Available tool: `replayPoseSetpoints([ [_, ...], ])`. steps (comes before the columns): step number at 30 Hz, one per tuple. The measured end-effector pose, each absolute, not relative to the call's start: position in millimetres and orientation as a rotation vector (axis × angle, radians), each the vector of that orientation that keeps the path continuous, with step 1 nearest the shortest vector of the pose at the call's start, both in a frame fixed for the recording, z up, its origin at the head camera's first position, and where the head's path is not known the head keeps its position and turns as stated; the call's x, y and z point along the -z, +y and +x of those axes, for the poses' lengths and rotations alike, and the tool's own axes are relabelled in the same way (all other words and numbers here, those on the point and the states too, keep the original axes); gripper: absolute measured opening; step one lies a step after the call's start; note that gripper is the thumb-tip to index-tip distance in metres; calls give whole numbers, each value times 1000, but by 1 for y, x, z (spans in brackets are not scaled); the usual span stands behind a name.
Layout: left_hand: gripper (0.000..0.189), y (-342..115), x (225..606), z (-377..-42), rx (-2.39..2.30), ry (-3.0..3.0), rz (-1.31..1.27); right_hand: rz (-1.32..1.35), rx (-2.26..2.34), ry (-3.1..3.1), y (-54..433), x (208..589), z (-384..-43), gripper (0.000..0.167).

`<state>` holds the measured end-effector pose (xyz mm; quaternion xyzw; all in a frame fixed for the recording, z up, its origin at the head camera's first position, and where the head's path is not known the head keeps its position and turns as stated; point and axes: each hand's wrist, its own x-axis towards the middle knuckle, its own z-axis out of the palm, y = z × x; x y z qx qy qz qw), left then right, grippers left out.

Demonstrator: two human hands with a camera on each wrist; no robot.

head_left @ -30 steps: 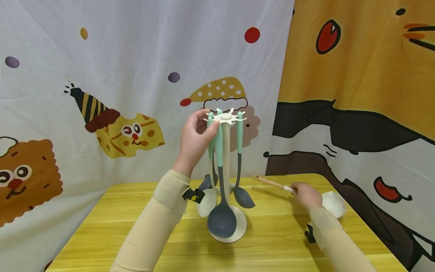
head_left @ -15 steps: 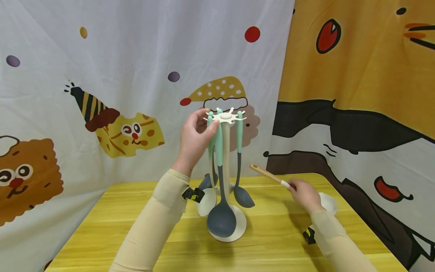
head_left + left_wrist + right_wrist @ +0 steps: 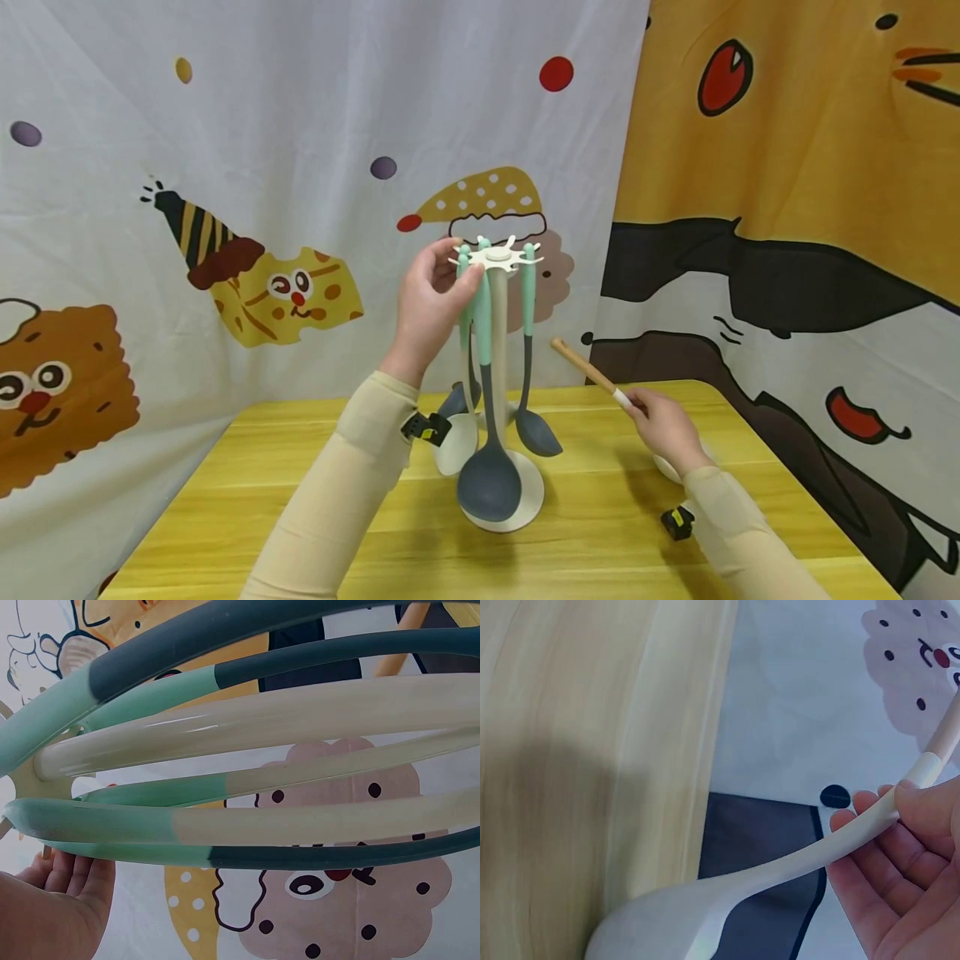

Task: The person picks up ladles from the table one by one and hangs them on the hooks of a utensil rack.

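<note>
A cream utensil rack stands upright on the table, with several green-handled utensils hanging from its hooked top. In front hangs a dark grey ladle; a second dark grey utensil is on the right, and a white one on the left. My left hand pinches the left side of the rack's top between thumb and fingers, beside the handles. To the right, my right hand grips a white ladle by its neck. Its wooden handle end points up and left; in the head view my wrist partly hides the bowl.
The yellow wooden table runs under both hands. A cartoon-printed cloth hangs close behind its far edge and along the right side. The rack's round base rests near the table's middle.
My right hand has moved slightly left and up with the white ladle, whose handle end has risen to a steeper tilt. The left hand and rack stay in place.
</note>
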<state>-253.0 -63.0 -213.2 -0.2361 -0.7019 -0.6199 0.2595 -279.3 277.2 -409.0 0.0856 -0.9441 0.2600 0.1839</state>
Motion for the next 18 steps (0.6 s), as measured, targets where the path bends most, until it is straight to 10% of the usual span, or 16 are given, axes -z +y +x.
replayPoseSetpoints([
  [18,54,-63,213,-252,1678,-1905,-636,332,-1121,-2504,250,384,-269,19],
])
